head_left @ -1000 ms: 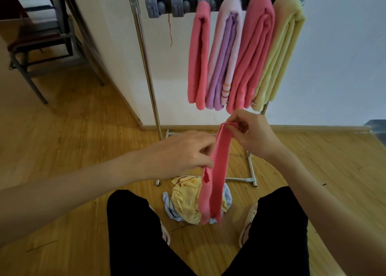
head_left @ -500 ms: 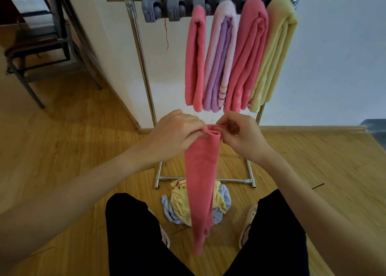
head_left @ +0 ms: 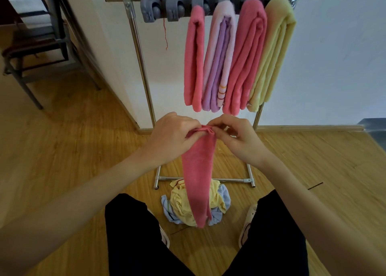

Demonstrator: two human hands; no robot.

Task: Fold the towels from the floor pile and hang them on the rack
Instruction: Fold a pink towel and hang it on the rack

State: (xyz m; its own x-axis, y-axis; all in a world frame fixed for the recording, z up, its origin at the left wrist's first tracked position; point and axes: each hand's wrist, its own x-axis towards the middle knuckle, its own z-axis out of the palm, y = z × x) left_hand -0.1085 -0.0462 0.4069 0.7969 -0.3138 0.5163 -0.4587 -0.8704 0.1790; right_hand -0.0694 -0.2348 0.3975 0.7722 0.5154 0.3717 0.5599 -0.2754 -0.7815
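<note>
Head view | both my left hand (head_left: 171, 135) and right hand (head_left: 240, 137) pinch pink towel (head_left: 198, 171) top edge | soft, light, limp | grip folded corners together

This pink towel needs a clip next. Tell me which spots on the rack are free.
Two grey clips at the bar's left end, left of the folded pink towel, hang bare. Rightward it is crowded: lilac towel, thick pink towel and yellow towel press together.
</note>
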